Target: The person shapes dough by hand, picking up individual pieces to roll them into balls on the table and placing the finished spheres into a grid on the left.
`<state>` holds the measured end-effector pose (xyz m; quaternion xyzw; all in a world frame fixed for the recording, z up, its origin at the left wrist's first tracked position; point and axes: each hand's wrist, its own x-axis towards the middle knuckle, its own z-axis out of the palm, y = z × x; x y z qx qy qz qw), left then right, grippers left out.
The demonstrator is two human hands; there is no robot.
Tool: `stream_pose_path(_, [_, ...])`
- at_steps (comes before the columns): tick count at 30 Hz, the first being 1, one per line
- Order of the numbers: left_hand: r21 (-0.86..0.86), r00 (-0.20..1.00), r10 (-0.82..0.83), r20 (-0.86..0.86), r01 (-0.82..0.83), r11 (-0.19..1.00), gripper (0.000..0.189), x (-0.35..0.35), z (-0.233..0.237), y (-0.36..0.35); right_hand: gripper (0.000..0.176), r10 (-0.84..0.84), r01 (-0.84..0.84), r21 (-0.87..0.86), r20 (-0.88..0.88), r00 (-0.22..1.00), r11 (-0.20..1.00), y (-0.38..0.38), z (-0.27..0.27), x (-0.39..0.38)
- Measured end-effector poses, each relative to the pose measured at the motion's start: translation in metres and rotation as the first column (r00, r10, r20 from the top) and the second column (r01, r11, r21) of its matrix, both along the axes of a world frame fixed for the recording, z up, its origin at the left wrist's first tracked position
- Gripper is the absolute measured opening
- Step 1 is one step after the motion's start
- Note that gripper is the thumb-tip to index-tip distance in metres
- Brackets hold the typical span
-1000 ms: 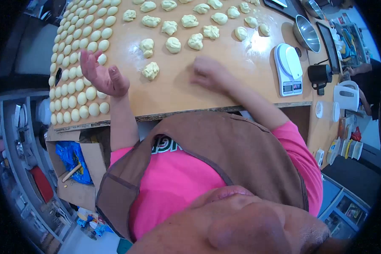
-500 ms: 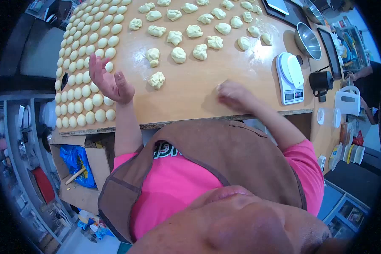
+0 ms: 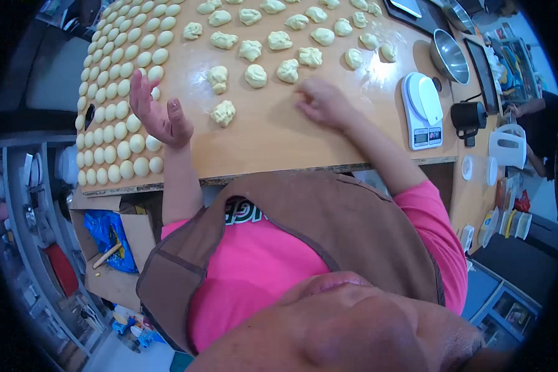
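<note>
My left hand (image 3: 160,115) is raised over the left part of the wooden table (image 3: 248,146), palm up with the fingers apart and nothing in it. Near it are the rows of smooth round dough balls (image 3: 124,150) and a rough dough lump (image 3: 222,113). My right hand (image 3: 324,104) is low over the table, its fingers curled downward and pressed together. Whatever is under that palm, if anything, is hidden. Just beyond it are a lumpy dough piece (image 3: 287,71) and another dough piece (image 3: 310,57).
Several more dough lumps (image 3: 250,50) spread across the far table. To the right are a white kitchen scale (image 3: 423,111), a metal bowl (image 3: 451,57) and a black cup (image 3: 468,118). A cardboard box (image 3: 139,239) with a blue bag is below left. Another person's arm (image 3: 530,105) shows at far right.
My right hand has moved forward and a little left across the table, closer to the dough lumps. My left hand keeps its open pose. The whole view has shifted slightly.
</note>
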<state>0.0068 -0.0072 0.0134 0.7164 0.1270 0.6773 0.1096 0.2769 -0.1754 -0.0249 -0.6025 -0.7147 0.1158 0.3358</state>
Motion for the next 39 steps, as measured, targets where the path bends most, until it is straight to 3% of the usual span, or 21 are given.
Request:
stream_pose_path(3, [-0.022, 1.000, 0.000, 0.006, 0.000, 1.000, 0.050, -0.002, -0.001, 0.000, 0.021, 0.157, -0.167, -0.227, -0.060, 0.986, 0.960, -0.022, 0.017, -0.043])
stream_pose_path(4, [-0.055, 1.000, 0.003, 0.018, -0.002, 0.998, 0.052, -0.004, -0.001, 0.001, 0.021, 0.159, -0.168, -0.220, -0.058, 0.986, 0.961, -0.026, 0.021, -0.031])
stream_pose_path(6, [-0.040, 1.000, 0.010, 0.021, -0.009, 0.999, 0.051, -0.004, 0.000, 0.002, 0.019, 0.094, -0.076, -0.564, 0.003, 0.996, 0.822, -0.041, 0.030, -0.010])
stream_pose_path(7, [-0.031, 1.000, 0.014, 0.021, -0.013, 0.999, 0.050, -0.005, 0.000, 0.001, 0.017, -0.114, 0.106, -0.504, 0.016, 0.993, 0.857, -0.045, 0.044, -0.005])
stream_pose_path(8, [-0.038, 1.000, 0.005, 0.018, -0.004, 0.999, 0.050, -0.003, 0.000, -0.001, 0.017, -0.182, 0.201, -0.405, 0.086, 0.980, 0.892, -0.034, 0.027, 0.004])
stream_pose_path(10, [0.011, 1.000, -0.030, -0.002, 0.030, 1.000, 0.047, 0.002, 0.001, -0.003, 0.018, -0.147, 0.132, -0.140, -0.103, 0.984, 0.981, -0.002, 0.006, -0.003])
stream_pose_path(13, [0.013, 1.000, -0.001, -0.031, 0.001, 1.000, 0.047, 0.001, -0.001, -0.001, 0.024, 0.110, -0.119, -0.278, -0.048, 0.993, 0.953, -0.020, 0.015, -0.037])
stream_pose_path(14, [0.020, 1.000, 0.007, -0.027, -0.007, 1.000, 0.047, 0.000, 0.001, 0.002, 0.023, 0.153, -0.165, -0.211, -0.074, 0.985, 0.963, -0.036, 0.008, -0.034])
stream_pose_path(17, [-0.041, 0.999, 0.004, 0.035, -0.003, 0.999, 0.046, -0.003, 0.000, 0.001, 0.024, 0.153, -0.154, -0.192, -0.017, 0.988, 0.969, -0.043, -0.005, 0.003])
stream_pose_path(20, [-0.008, 0.999, -0.037, 0.013, 0.037, 0.999, 0.047, 0.002, -0.001, -0.004, 0.025, -0.040, 0.046, -0.064, 0.082, 0.996, 0.997, -0.018, 0.001, -0.002])
stream_pose_path(24, [0.020, 0.999, 0.007, -0.044, -0.006, 1.000, 0.046, -0.002, 0.004, 0.000, 0.032, 0.215, -0.208, -0.141, 0.036, 0.976, 0.968, -0.026, 0.009, -0.034])
stream_pose_path(26, [-0.013, 0.999, 0.027, -0.023, -0.027, 1.000, 0.045, -0.002, 0.002, 0.000, 0.040, 0.173, -0.184, -0.241, -0.065, 0.983, 0.953, -0.041, 0.009, -0.015])
stream_pose_path(29, [-0.036, 0.998, -0.042, 0.049, 0.044, 0.998, 0.045, 0.001, 0.004, 0.001, 0.064, -0.110, 0.112, -0.053, 0.033, 0.993, 0.992, -0.056, 0.026, 0.022])
stream_pose_path(30, [-0.025, 1.000, -0.029, 0.000, 0.029, 0.999, 0.045, 0.000, 0.003, 0.000, 0.070, -0.245, 0.246, -0.008, 0.082, 0.966, 0.969, -0.059, 0.031, 0.038])
stream_pose_path(31, [-0.017, 0.998, -0.019, -0.055, 0.018, 1.000, 0.046, -0.001, 0.003, -0.001, 0.070, -0.247, 0.249, -0.014, 0.079, 0.966, 0.968, -0.062, 0.025, 0.049])
stream_pose_path(33, [-0.033, 0.998, -0.039, -0.050, 0.038, 0.999, 0.046, 0.001, 0.002, -0.004, 0.070, -0.499, 0.643, -0.101, 0.545, 0.674, 0.759, -0.072, 0.009, 0.057])
stream_pose_path(34, [-0.038, 0.998, -0.050, -0.029, 0.049, 0.998, 0.046, 0.002, 0.002, -0.004, 0.070, -0.501, 0.647, -0.106, 0.543, 0.674, 0.755, -0.081, 0.003, 0.054])
stream_pose_path(36, [-0.034, 0.999, -0.049, -0.024, 0.048, 0.998, 0.046, 0.003, 0.002, -0.002, 0.065, -0.225, 0.389, -0.349, 0.427, 0.876, 0.852, -0.095, 0.009, 0.045])
stream_pose_path(37, [-0.040, 0.998, -0.054, -0.026, 0.053, 0.998, 0.046, 0.002, 0.001, -0.003, 0.057, -0.105, 0.186, -0.509, 0.183, 0.977, 0.840, -0.098, 0.023, 0.049])
stream_pose_path(38, [-0.041, 0.998, -0.056, -0.025, 0.055, 0.998, 0.046, 0.004, 0.001, -0.004, 0.057, -0.107, 0.188, -0.510, 0.184, 0.977, 0.839, -0.094, 0.041, 0.048])
stream_pose_path(39, [-0.033, 0.997, -0.064, -0.033, 0.063, 0.997, 0.046, 0.005, 0.002, -0.005, 0.054, -0.144, 0.127, -0.365, -0.021, 0.989, 0.922, -0.086, 0.060, 0.044])
